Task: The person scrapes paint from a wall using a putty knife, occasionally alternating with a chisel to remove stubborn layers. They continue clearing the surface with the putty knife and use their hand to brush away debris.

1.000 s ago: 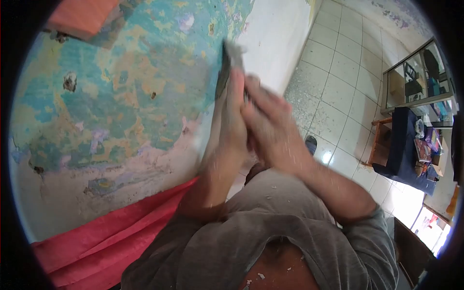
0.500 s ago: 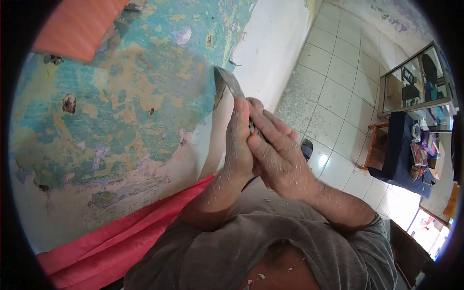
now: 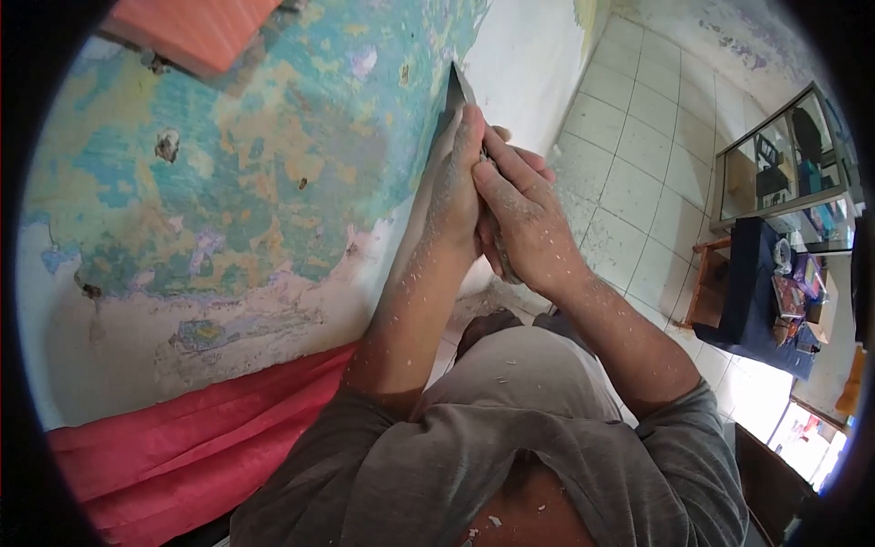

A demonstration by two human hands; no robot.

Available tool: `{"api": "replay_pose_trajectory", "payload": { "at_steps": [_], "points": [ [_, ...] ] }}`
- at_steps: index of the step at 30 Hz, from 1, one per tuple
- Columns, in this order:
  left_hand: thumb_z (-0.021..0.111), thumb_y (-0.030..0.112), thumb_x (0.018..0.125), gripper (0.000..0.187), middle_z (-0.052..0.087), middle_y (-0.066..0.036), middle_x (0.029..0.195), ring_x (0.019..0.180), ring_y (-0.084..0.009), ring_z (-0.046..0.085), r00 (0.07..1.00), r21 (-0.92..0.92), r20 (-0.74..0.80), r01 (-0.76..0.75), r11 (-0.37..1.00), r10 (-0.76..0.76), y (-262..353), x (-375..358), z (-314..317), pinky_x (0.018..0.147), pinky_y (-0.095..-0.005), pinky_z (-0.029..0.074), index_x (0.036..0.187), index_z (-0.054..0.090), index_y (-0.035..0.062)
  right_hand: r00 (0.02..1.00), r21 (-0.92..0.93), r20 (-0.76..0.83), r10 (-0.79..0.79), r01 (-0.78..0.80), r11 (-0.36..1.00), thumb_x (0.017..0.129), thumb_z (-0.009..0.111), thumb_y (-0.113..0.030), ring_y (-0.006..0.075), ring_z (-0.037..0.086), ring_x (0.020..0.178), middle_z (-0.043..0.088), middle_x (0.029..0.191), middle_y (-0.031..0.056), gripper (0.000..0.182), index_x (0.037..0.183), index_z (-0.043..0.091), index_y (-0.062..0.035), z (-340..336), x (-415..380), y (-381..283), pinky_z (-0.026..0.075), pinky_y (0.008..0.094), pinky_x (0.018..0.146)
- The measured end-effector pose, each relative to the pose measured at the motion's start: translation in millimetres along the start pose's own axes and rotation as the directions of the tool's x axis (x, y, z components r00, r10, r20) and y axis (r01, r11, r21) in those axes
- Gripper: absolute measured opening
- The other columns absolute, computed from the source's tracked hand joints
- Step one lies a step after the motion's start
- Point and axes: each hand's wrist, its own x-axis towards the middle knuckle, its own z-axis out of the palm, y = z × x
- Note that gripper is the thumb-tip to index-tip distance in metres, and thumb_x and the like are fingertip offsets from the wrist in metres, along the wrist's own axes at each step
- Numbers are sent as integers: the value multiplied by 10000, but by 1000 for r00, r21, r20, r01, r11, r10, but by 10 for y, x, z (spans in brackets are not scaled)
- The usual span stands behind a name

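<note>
A paint scraper (image 3: 460, 88) with a flat metal blade is held in both of my hands, its edge at the wall (image 3: 273, 164), near where the blue-green old paint meets a white stretch. My left hand (image 3: 458, 187) presses along the handle on the wall side, its thumb reaching up toward the blade. My right hand (image 3: 527, 214) is closed around the handle from the other side, fingers against the left hand. Most of the handle is hidden between them. White flakes dot both forearms.
An orange-red object (image 3: 196, 32) juts from the wall at upper left. Red cloth (image 3: 210, 428) hangs below. To the right, past the tiled floor (image 3: 629, 173) with its paint debris, stand a glass cabinet (image 3: 775, 155) and a dark-covered table (image 3: 743, 301) with packets.
Both hands and the scraper have moved up and away from my body along the wall. My arms are stretched further out. The view has shifted slightly.
</note>
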Motion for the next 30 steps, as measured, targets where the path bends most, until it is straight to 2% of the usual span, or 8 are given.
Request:
{"api": "replay_pose_trajectory", "payload": {
  "at_steps": [6,7,13,18,22,24,28,30],
  "points": [
    [408,562,1013,790,627,-202,992,841,-249,667,942,34,-86,-324,946,326,-223,-401,219,669,-364,576,1508,185,-13,998,43,61,24,-26,999,1062,395,-375,90,536,554,567,1035,101,577,1550,275,-92,-17,-286,47,433,220,437],
    [409,553,1015,783,622,-204,1014,864,-251,664,943,6,-10,-334,943,334,-212,-437,165,691,-363,573,1511,187,-12,994,41,91,53,-57,998,1056,413,-362,201,624,974,552,1242,212,591,1533,294,-35,-25,-297,57,517,281,783],
    [415,508,1028,748,596,-212,1127,977,-261,648,865,-153,339,-337,929,370,-171,-506,-223,799,-356,556,1526,196,-6,988,-41,90,-122,126,991,1053,415,-319,264,584,1149,521,1334,248,573,1519,303,-5,72,-466,93,449,349,974],
    [469,521,997,500,641,-140,869,784,-267,664,912,304,-129,-337,891,389,-291,-83,-189,699,-383,552,1135,515,43,979,-91,157,-127,142,986,1049,407,-297,262,587,1165,596,1228,247,564,1516,306,2,-36,-95,-14,436,379,1015],
    [445,486,1012,525,631,-176,930,781,-267,662,960,98,-10,-278,956,280,-234,-242,23,720,-374,550,1273,467,31,994,47,85,74,-78,996,1045,405,-289,258,565,1218,611,1228,245,561,1514,310,4,-54,-114,80,407,398,1052],
    [380,437,1045,691,427,-233,1428,1184,-271,554,986,104,5,-169,980,169,-322,-532,0,975,-336,472,1555,190,11,993,-39,73,-95,98,994,1048,397,-282,281,533,1260,566,1312,253,554,1511,311,9,-12,-380,241,380,417,1066],
    [436,502,1007,534,626,-189,922,739,-278,651,905,450,-190,-265,853,381,-378,-167,-159,696,-373,561,1243,484,25,986,-77,109,-129,138,987,1047,403,-272,297,497,1300,524,1377,253,547,1509,315,8,-3,-465,297,353,415,1088],
    [435,511,1006,545,627,-191,912,738,-289,655,947,202,-174,-233,951,269,-91,-146,68,705,-378,568,1219,493,13,981,-93,153,-122,137,986,1044,412,-266,301,478,1320,503,1400,249,545,1508,317,5,-36,-401,223,339,404,1103]
  ]
}}
